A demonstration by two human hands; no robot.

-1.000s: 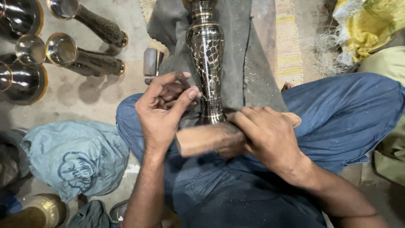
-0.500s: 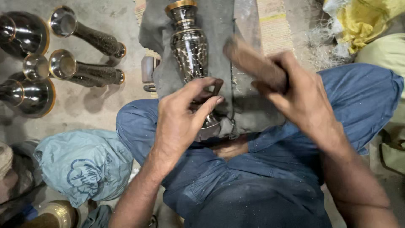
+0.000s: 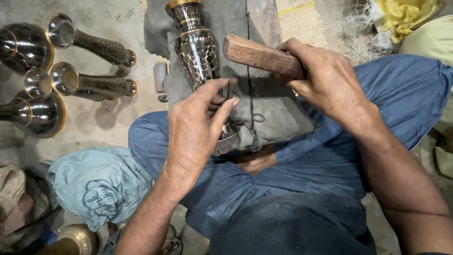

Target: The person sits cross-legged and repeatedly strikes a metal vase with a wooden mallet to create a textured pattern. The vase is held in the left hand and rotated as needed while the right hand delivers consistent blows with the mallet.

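A dark metal vase (image 3: 196,47) with an engraved scale pattern and a brass rim lies lengthwise on a grey cloth pad (image 3: 269,113) across my lap. My left hand (image 3: 198,125) pinches a small dark chisel (image 3: 231,87) upright against the vase's lower body, and it covers the vase's foot. My right hand (image 3: 325,80) grips a brown wooden block (image 3: 262,56) like a mallet, raised just above and to the right of the chisel's top.
Several finished dark vases (image 3: 89,45) lie on the concrete floor at the left. A pale blue bag (image 3: 99,186) sits by my left knee. A brass piece (image 3: 78,241) lies at the bottom left. Yellow cloth (image 3: 406,14) and a woven mat (image 3: 299,19) are at the top right.
My right hand has lifted the wooden block from my lap up above the chisel. My left hand has settled the chisel on the vase.
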